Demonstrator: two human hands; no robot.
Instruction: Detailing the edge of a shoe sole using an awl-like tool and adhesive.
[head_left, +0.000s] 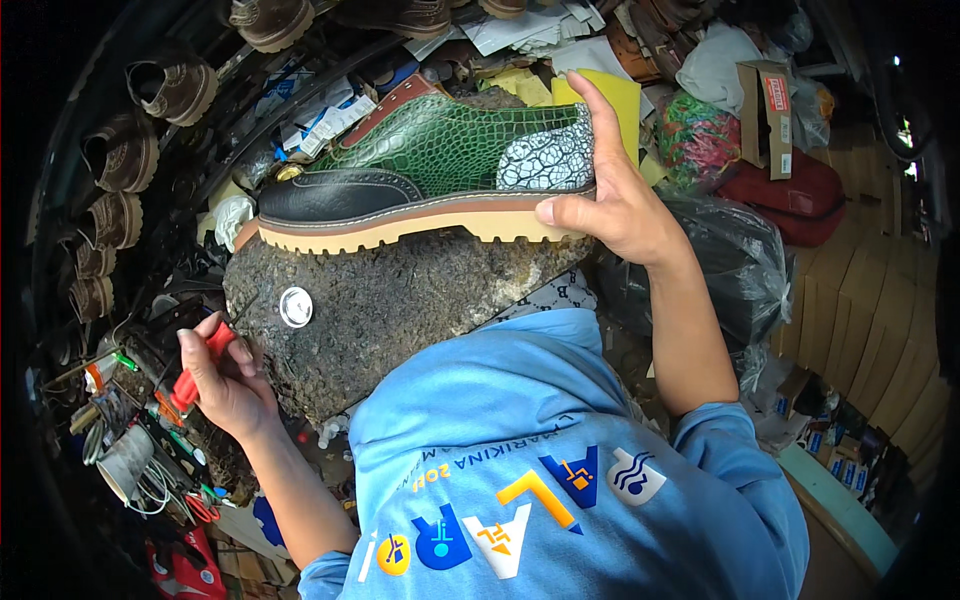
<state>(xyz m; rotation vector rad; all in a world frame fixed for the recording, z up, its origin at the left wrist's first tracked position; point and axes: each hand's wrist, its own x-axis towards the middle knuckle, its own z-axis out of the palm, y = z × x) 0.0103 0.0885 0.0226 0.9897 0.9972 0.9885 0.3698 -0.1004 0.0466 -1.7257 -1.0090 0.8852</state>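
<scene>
We see shoe (pixel 440 155) w/ sole (pixel 400 229) on, R hand (pixel 628 208) gripping heel (pixel 545 160), L hand (pixel 238 398) closed round red tool (pixel 185 390) apart from it, work left unclear

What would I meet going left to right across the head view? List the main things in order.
Off-white cup-shaped container → red tool handle → green-and-black shoe with a white-patterned heel and tan ridged sole → red-and-green patterned bundle → brown cardboard box.
</scene>
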